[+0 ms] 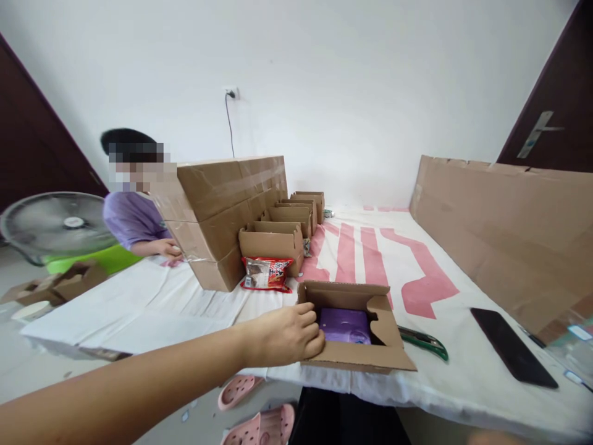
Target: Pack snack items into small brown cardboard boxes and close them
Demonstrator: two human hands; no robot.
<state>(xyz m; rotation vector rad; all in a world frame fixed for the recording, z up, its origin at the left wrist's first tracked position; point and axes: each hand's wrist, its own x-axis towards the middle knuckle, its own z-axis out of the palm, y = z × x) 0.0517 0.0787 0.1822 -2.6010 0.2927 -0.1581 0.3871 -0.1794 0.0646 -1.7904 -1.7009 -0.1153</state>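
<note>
An open cardboard box stands at the near edge of the table, its flaps up. Inside it lies a purple plastic-wrapped packet. My left hand reaches in from the left, its fingers curled over the box's left side and gripping it. Only a blurred sliver of my right hand shows at the bottom edge, so its fingers cannot be made out. A green-handled utility knife lies just right of the box. Behind my left hand rests a red and white snack bag.
Several open cardboard boxes line up beside a wall of stacked, taped cartons. A black phone lies at the right, near a tall cardboard panel. Another person sits left, by a fan. Pink clogs are below.
</note>
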